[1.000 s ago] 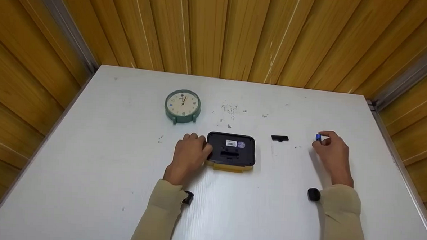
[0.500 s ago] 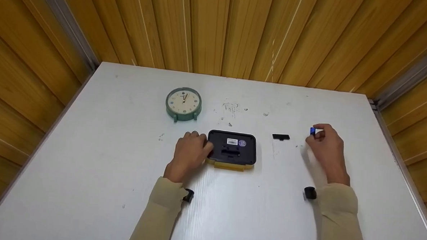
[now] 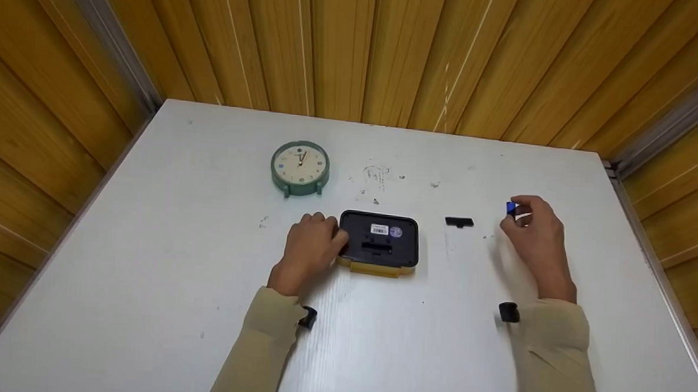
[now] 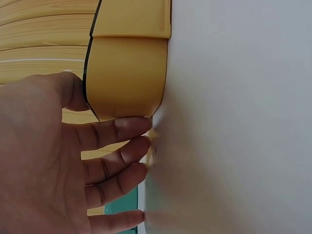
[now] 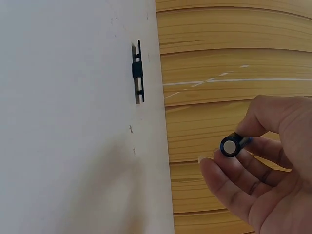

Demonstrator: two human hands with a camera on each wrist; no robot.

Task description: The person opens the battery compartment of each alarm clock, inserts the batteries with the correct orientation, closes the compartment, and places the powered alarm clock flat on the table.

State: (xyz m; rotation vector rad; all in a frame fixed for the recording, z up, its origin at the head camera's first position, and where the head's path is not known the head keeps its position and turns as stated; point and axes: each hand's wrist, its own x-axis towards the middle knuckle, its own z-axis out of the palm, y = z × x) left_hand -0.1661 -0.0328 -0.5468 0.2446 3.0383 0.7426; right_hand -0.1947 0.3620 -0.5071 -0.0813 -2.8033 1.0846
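A yellow clock point(image 3: 402, 251) lies face down, its black back up, with a label, a round sticker and an uncovered battery slot point(image 3: 376, 247). My left hand point(image 3: 308, 247) holds it at its left side. In the left wrist view, the thumb is on the back's edge and the index finger lies along the yellow case point(image 4: 126, 73). Off to the right, my right hand point(image 3: 537, 239) pinches a blue battery point(image 3: 511, 208) above the table. One flat, pale end of that battery point(image 5: 229, 146) faces the right wrist camera. The black battery cover point(image 3: 459, 222) rests between clock and right hand.
A green round clock point(image 3: 300, 165) lies face up behind my left hand. The white table point(image 3: 146, 258) bears dark scuff marks near its middle. Wood-look panels point(image 3: 332, 48) rise behind it and along both sides. Each wrist carries a small black camera.
My right hand, with the battery in it, has moved slightly away from me and to the left. The left hand keeps its hold on the yellow clock.
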